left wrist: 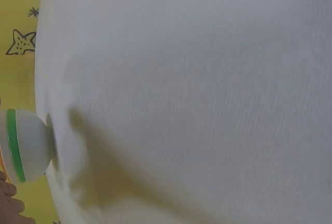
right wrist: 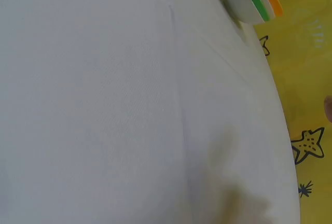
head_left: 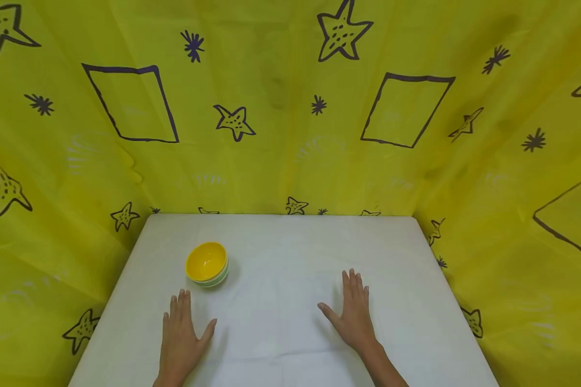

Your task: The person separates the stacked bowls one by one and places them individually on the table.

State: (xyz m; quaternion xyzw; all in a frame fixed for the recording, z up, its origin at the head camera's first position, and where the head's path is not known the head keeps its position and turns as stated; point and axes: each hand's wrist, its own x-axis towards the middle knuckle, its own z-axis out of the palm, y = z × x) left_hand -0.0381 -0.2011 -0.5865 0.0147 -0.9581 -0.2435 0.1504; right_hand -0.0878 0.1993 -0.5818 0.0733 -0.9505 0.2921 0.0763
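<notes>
A stack of bowls sits on the left part of the white table. Its top bowl [head_left: 206,262] is yellow inside, and below its rim shows a lower bowl [head_left: 216,278] with a green band. Just in front of the stack is my left hand [head_left: 180,339], fingers straight and thumb spread, holding nothing. In the left wrist view its fingertips [left wrist: 11,203] overlap the edge of the white, green-banded bowl [left wrist: 35,143]. Farther right, my right hand [head_left: 353,317] hovers over the table with fingers extended and nothing in it. The right wrist view catches one fingertip [right wrist: 328,108] and the bowls [right wrist: 245,2].
A white cloth [head_left: 281,322] with a faint crease covers the table. Yellow curtains [head_left: 281,107] with dark stars and outlined shapes stand along the back and both sides. Shadows of both hands fall on the cloth.
</notes>
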